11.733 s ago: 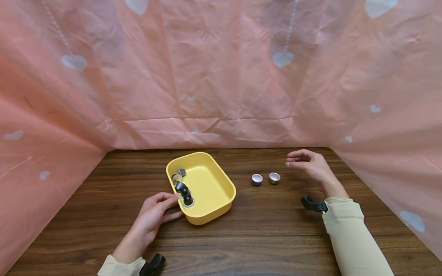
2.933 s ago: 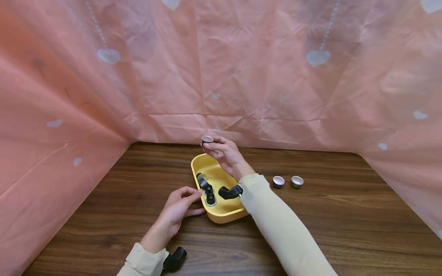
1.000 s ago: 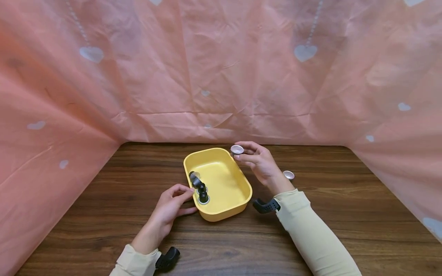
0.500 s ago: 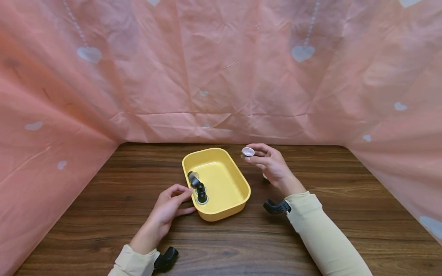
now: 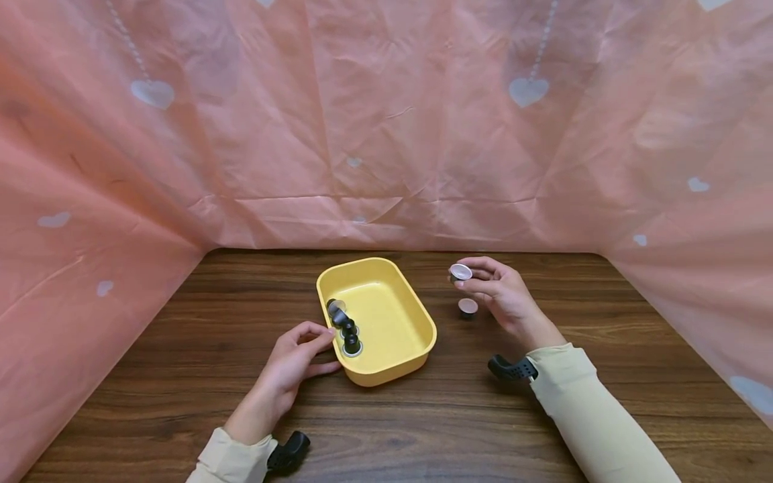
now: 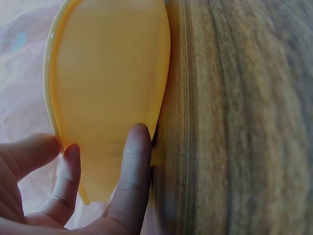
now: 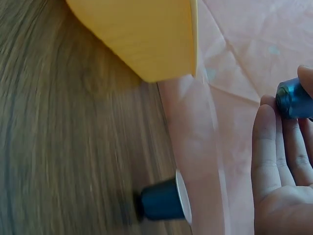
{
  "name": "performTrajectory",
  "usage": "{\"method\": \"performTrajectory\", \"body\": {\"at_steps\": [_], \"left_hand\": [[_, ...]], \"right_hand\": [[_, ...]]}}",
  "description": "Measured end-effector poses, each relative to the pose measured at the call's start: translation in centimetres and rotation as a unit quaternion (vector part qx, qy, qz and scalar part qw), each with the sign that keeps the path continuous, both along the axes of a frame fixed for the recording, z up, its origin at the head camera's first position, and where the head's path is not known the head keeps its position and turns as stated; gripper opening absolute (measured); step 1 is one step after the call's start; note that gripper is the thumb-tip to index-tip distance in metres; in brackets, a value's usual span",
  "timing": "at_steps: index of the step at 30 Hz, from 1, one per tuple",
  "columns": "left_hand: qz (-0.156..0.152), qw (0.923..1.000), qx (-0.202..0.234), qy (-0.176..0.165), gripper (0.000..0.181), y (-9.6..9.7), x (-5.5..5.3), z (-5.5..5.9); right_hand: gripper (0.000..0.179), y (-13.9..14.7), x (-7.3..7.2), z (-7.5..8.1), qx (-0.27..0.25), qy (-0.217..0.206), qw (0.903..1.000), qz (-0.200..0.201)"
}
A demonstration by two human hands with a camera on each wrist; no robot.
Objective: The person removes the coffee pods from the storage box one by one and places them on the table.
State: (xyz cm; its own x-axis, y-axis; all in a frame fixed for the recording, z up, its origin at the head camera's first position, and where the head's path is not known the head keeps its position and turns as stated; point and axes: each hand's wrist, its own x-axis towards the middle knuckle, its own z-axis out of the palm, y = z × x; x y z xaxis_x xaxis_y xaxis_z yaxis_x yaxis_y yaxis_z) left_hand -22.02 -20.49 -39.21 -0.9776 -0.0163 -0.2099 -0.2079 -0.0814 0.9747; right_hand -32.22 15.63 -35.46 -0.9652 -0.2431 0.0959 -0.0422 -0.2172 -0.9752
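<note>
In the head view my left hand (image 5: 290, 362) pinches the left rim of a yellow plastic box (image 5: 425, 339). In the left wrist view thumb and index finger meet at the rim, while another finger lies along the outer wall (image 6: 107, 73). Several dark coffee capsules (image 5: 351, 344) stand or lean in a row inside the box's left side. Right of the box, my right hand (image 5: 510, 298) holds a coffee capsule (image 5: 461, 272) above the table, rim up; the right wrist view shows its shiny blue body (image 7: 293, 99). Another coffee capsule (image 5: 468, 308) stands on the table just below that hand.
The dark wooden table (image 5: 386, 429) runs back to a pink curtain (image 5: 386, 134) with white hearts, which also encloses both sides. The box's high wall stands left of my right hand. That hand and forearm hide part of the table behind them.
My right hand, empty at first, later held a capsule over the box; it has since drawn rightward, still holding a capsule. The standing capsule came into view. My left hand stayed at the rim.
</note>
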Motion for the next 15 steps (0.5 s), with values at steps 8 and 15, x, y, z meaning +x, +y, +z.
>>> {"method": "performTrajectory", "body": {"at_steps": [8, 15], "left_hand": [[0.0, 1.0, -0.003, -0.001, 0.018, -0.1, 0.0, 0.0], [0.001, 1.0, -0.001, -0.003, 0.017, -0.1, -0.1, 0.0]], "right_hand": [[0.034, 2.1, 0.4, 0.2, -0.002, 0.007, 0.9999, -0.007], [0.034, 3.4, 0.8, 0.0, 0.009, 0.006, 0.9999, -0.011]]}}
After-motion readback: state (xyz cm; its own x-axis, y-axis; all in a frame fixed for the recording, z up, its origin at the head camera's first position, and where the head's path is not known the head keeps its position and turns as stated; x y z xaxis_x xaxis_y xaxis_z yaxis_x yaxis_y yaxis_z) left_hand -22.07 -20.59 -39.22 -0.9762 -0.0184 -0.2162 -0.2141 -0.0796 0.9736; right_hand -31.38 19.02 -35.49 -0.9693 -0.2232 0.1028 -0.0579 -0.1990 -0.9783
